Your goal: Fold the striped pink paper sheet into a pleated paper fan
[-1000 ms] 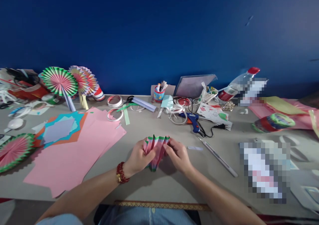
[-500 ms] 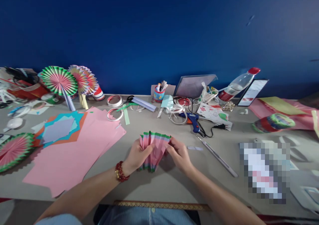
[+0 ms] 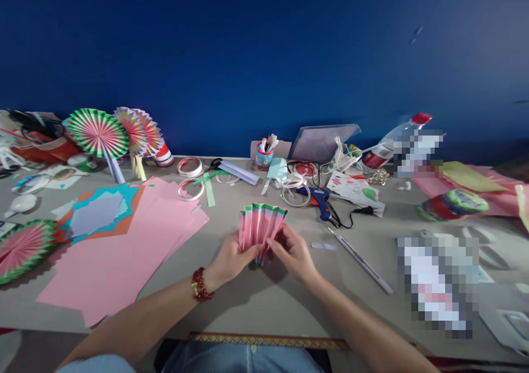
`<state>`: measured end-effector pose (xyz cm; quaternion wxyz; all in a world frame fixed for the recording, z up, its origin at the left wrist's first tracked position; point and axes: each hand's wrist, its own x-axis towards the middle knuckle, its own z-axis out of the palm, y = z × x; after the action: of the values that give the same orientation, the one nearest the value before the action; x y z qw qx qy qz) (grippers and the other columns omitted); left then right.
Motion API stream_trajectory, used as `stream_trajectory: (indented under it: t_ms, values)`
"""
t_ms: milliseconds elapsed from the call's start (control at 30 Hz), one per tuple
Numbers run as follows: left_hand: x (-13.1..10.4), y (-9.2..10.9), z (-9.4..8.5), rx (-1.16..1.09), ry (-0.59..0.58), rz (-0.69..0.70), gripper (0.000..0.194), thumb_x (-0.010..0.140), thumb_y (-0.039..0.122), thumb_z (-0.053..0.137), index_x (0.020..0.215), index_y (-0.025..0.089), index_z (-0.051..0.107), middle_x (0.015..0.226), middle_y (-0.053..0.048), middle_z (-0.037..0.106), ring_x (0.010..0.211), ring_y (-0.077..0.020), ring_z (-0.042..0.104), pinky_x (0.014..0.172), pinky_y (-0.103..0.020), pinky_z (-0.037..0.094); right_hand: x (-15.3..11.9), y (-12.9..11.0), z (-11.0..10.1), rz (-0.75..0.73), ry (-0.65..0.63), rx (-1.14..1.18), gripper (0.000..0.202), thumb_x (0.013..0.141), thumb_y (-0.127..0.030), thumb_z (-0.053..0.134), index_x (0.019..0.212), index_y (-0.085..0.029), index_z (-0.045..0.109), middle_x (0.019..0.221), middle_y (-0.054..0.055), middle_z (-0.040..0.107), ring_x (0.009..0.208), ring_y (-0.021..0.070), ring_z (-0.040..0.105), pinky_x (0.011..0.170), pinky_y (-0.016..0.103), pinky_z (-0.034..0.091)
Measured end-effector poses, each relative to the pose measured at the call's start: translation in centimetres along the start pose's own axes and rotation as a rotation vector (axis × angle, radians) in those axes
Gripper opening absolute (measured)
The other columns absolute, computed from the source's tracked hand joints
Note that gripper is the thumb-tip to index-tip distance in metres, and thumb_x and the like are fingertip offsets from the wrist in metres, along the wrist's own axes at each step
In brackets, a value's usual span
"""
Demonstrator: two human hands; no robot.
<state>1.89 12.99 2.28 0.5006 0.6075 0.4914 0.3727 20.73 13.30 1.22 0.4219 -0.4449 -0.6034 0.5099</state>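
Between both hands is a pleated paper fan [image 3: 261,224], pink with a green and pale purple edge. Its folds spread upward, away from me, and it is held over the table's middle. My left hand [image 3: 232,257], with a red bead bracelet [image 3: 200,285] at the wrist, grips the lower left of the folds with the thumb in front. My right hand [image 3: 294,253] pinches the lower right side, thumb and fingertips close to the left thumb. Some fingers of each hand are hidden behind the paper.
Pink paper sheets [image 3: 111,274] lie at left, with finished round fans [image 3: 98,133] standing behind. A utility knife [image 3: 363,260] and a blue glue gun [image 3: 322,201] lie to the right. Tape rolls [image 3: 190,167] and a pen cup [image 3: 264,157] stand near the wall. A bottle [image 3: 384,150] leans at back right.
The pleated fan has moved up and tilted, its green edge now fanned out at the top. Both hands have drawn closer together at its lower part.
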Motion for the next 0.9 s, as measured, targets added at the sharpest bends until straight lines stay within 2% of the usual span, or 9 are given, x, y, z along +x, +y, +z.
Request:
stream_trajectory:
  t_ms: [133, 267, 467, 600, 700, 900]
  values:
    - [0.1, 0.1, 0.0, -0.029, 0.040, -0.020, 0.031, 0.086, 0.044, 0.065, 0.075, 0.014, 0.064, 0.069, -0.001, 0.063, 0.065, -0.0138, 0.055, 0.061, -0.023, 0.048, 0.0, 0.6, 0.3, -0.047, -0.103, -0.087, 0.020, 0.085, -0.027, 0.062, 0.103, -0.019, 0.058, 0.085, 0.001, 0.063, 0.071, 0.0156, 0.058, 0.067, 0.026, 0.049]
    - [0.2, -0.1, 0.0, -0.128, 0.032, -0.100, 0.033, 0.083, 0.046, 0.067, 0.080, 0.014, 0.065, 0.071, -0.002, 0.063, 0.066, -0.0141, 0.056, 0.062, -0.024, 0.049, -0.1, 0.7, 0.5, -0.008, -0.128, -0.095, 0.022, 0.078, -0.018, 0.058, 0.099, -0.019, 0.056, 0.079, -0.001, 0.061, 0.066, 0.0139, 0.056, 0.062, 0.024, 0.047]
    - [0.3, -0.8, -0.1, -0.309, -0.006, -0.169, 0.043, 0.081, 0.053, 0.070, 0.098, 0.013, 0.071, 0.092, -0.007, 0.073, 0.083, -0.0202, 0.066, 0.075, -0.029, 0.053, -0.2, 0.2, 0.3, 0.017, -0.098, 0.005, 0.021, 0.080, -0.026, 0.060, 0.099, -0.019, 0.056, 0.083, 0.001, 0.063, 0.069, 0.0151, 0.058, 0.063, 0.025, 0.048]
    - [0.4, -0.4, -0.3, -0.375, -0.094, -0.200, 0.044, 0.082, 0.052, 0.072, 0.104, 0.014, 0.073, 0.098, -0.009, 0.075, 0.087, -0.0221, 0.069, 0.079, -0.031, 0.054, -0.3, 0.2, 0.2, 0.006, -0.106, 0.000, 0.021, 0.081, -0.029, 0.061, 0.098, -0.019, 0.057, 0.082, 0.001, 0.062, 0.069, 0.0154, 0.057, 0.064, 0.026, 0.049]
    - [0.4, -0.1, -0.3, -0.424, -0.109, -0.216, 0.046, 0.080, 0.052, 0.074, 0.108, 0.014, 0.074, 0.105, -0.011, 0.075, 0.096, -0.0251, 0.070, 0.086, -0.034, 0.055, -0.4, 0.2, 0.2, 0.004, -0.119, 0.022, 0.021, 0.082, -0.030, 0.061, 0.100, -0.019, 0.056, 0.082, 0.001, 0.061, 0.070, 0.0154, 0.057, 0.065, 0.026, 0.049]
    - [0.3, -0.1, -0.4, -0.485, -0.118, -0.241, 0.048, 0.075, 0.052, 0.078, 0.104, 0.014, 0.075, 0.102, -0.011, 0.076, 0.093, -0.0254, 0.070, 0.083, -0.034, 0.056, -0.4, -0.4, -0.1, 0.029, -0.178, 0.083, 0.022, 0.083, -0.036, 0.061, 0.096, -0.020, 0.054, 0.085, 0.001, 0.060, 0.072, 0.0156, 0.057, 0.066, 0.027, 0.049]
